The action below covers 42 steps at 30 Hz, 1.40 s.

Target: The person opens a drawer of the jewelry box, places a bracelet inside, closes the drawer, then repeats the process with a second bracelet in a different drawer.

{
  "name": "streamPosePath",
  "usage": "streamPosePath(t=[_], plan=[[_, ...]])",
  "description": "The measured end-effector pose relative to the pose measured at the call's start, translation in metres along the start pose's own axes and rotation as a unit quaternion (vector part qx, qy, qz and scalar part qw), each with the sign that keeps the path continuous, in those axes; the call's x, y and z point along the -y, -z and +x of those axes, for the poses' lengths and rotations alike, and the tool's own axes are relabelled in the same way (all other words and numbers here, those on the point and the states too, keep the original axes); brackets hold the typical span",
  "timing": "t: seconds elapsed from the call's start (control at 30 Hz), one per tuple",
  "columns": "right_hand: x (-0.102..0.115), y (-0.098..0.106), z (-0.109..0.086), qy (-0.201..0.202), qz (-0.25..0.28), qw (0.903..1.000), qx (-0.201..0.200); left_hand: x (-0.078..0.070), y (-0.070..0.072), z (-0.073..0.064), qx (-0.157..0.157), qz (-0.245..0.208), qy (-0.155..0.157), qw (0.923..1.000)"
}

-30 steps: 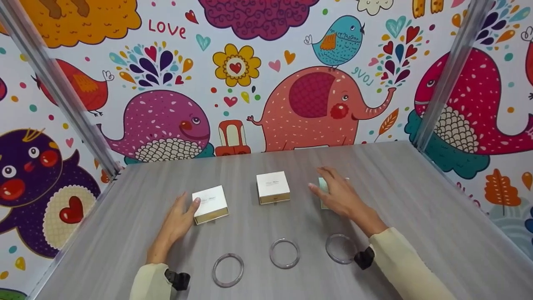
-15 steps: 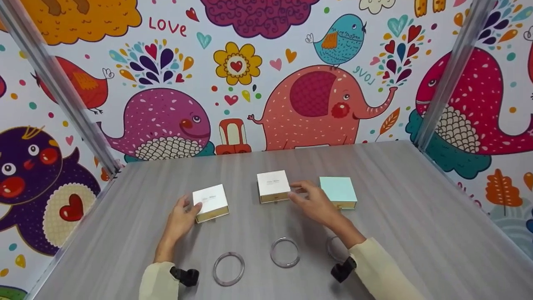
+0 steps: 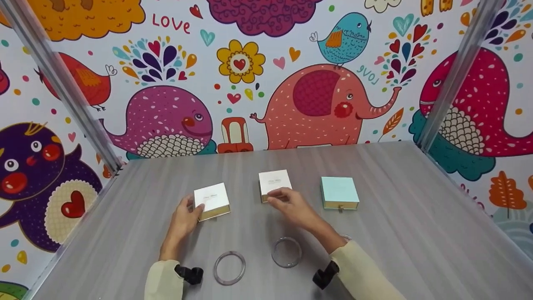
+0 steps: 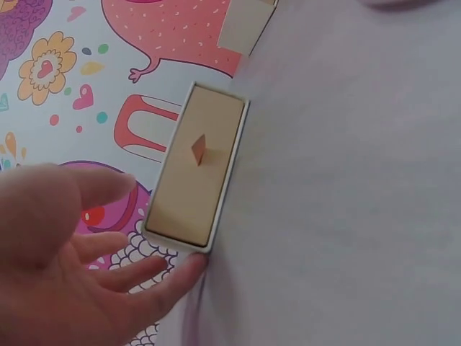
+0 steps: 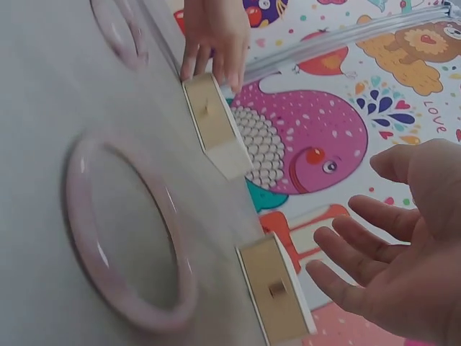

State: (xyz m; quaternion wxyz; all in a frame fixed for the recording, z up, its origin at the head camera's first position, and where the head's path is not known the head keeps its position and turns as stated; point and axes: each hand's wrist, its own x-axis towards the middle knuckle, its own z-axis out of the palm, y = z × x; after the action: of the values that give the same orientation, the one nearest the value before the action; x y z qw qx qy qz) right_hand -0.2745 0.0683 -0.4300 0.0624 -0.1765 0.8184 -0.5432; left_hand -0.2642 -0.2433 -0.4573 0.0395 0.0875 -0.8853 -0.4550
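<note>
My left hand (image 3: pixel 182 221) is at the left side of a white box (image 3: pixel 211 196), thumb by its near corner; in the left wrist view a finger touches the lower corner of this box, whose tan drawer front (image 4: pixel 193 173) has a small tab. Relaxed and holding nothing, my right hand (image 3: pixel 296 208) hovers before the middle white box (image 3: pixel 275 179) and hides part of its front. In the right wrist view its fingers are spread apart from that box's tan front (image 5: pixel 275 292). A mint-green box (image 3: pixel 339 189) stands to the right.
Two pale, glassy bangles lie nearer me, a left one (image 3: pixel 215 268) and a middle one (image 3: pixel 273 253). A sliver of a third bangle (image 3: pixel 346 238) shows behind my right forearm. Cartoon-printed walls (image 3: pixel 175 112) and metal posts (image 3: pixel 75 96) bound the grey table (image 3: pixel 387 175).
My right hand has swept left from over the mint-green box to the front of the middle white box, uncovering the mint one. The left hand stays beside the left box.
</note>
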Motion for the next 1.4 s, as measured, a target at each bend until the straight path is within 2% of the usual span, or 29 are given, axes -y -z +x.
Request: streamPosePath(t=[0.27,0.53,0.73,0.83,1.03,1.4], plan=[[0.004,-0.035,0.003,-0.010,0.085,0.9950,0.052,0.002,-0.003,0.000,-0.017,0.010,-0.017,0.9997],[0.008,-0.063,0.012,-0.048,0.143,0.9871,0.052,0.003,-0.002,0.004,-0.018,0.016,-0.023,0.9995],[0.013,-0.081,0.021,-0.081,0.176,0.9794,0.057,0.003,-0.001,0.005,-0.043,0.012,-0.009,0.9990],[0.016,-0.091,0.024,-0.090,0.181,0.9775,0.060,0.005,0.000,0.005,-0.051,0.005,-0.005,0.9987],[0.019,-0.108,0.029,-0.090,0.168,0.9800,0.056,0.006,-0.001,0.008,-0.065,-0.007,-0.009,0.9978],[0.021,-0.133,0.047,-0.120,0.176,0.9766,0.031,0.009,-0.002,0.008,-0.070,-0.031,0.004,0.9970]])
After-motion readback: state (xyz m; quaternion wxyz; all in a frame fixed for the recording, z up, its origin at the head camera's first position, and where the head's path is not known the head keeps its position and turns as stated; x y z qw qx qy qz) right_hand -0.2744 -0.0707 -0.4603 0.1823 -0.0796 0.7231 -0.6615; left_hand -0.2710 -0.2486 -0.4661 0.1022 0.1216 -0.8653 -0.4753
